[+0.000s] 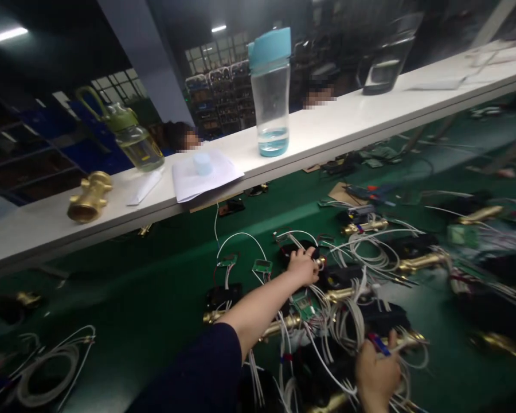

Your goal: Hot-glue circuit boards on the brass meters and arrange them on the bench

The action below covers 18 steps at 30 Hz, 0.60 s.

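head view: left hand [303, 267] is curling narrow fingers over a black module [290, 250] under them; right hand [376, 374] is clenching white wires [356, 321]. pulling either is likely risking a snag in the tangle, dragging brass fittings [421, 263] lying beside them.

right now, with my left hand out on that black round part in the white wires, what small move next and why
Probably lift the black round part straight up a little rather than drag it. Your left hand rests on it, thin white wires loop tightly around it and could snag, and your right hand is busy, closed on a blue-and-red pen-like tool.
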Each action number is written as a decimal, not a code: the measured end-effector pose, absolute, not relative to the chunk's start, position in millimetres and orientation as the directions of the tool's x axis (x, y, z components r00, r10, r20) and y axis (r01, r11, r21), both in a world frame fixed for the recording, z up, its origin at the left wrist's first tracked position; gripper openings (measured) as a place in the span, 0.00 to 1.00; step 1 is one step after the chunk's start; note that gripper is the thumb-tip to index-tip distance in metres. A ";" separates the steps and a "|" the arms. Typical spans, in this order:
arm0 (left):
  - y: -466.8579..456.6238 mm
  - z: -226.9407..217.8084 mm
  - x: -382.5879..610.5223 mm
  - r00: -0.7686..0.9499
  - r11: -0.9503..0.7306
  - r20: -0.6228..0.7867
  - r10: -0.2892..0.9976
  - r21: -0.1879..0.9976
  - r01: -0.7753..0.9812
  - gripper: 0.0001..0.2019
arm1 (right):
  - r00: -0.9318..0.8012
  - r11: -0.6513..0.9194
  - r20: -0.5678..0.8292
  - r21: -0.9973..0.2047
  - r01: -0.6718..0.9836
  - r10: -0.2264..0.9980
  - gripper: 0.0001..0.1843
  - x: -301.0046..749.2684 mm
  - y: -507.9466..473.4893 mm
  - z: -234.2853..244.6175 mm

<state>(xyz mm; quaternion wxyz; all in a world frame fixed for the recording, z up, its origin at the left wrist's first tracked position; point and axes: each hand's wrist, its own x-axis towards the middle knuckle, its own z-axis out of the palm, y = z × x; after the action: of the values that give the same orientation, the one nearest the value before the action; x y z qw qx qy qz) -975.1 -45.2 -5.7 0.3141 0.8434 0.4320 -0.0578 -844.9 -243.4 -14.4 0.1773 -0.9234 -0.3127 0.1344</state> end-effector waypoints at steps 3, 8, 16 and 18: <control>-51.0 -14.9 -1007.7 0.642 -0.450 -0.312 0.700 0.506 0.736 0.08 | 0.774 -0.727 -0.093 -0.430 0.536 0.626 0.46 -867.5 -249.7 -22.9; -57.2 -32.5 -1085.4 0.618 -0.376 -0.370 0.694 0.546 0.749 0.09 | 0.768 -0.717 -0.087 -0.436 0.543 0.635 0.44 -920.1 -267.5 -36.1; -103.3 -56.7 -1234.8 0.569 -0.245 -0.430 0.701 0.604 0.758 0.10 | 0.703 -0.692 -0.129 -0.369 0.620 0.699 0.44 -1043.6 -303.5 -45.0; -117.6 -59.2 -1268.3 0.551 -0.215 -0.450 0.703 0.604 0.767 0.10 | 0.685 -0.688 -0.149 -0.337 0.643 0.713 0.45 -1073.6 -312.7 -45.1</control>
<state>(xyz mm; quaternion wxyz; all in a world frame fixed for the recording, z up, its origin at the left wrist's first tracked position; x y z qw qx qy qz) -1268.3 -117.6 -59.2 0.4117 0.7785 0.4722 -0.0391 -1073.6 -312.7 -45.1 0.1297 -0.9086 -0.3733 0.1352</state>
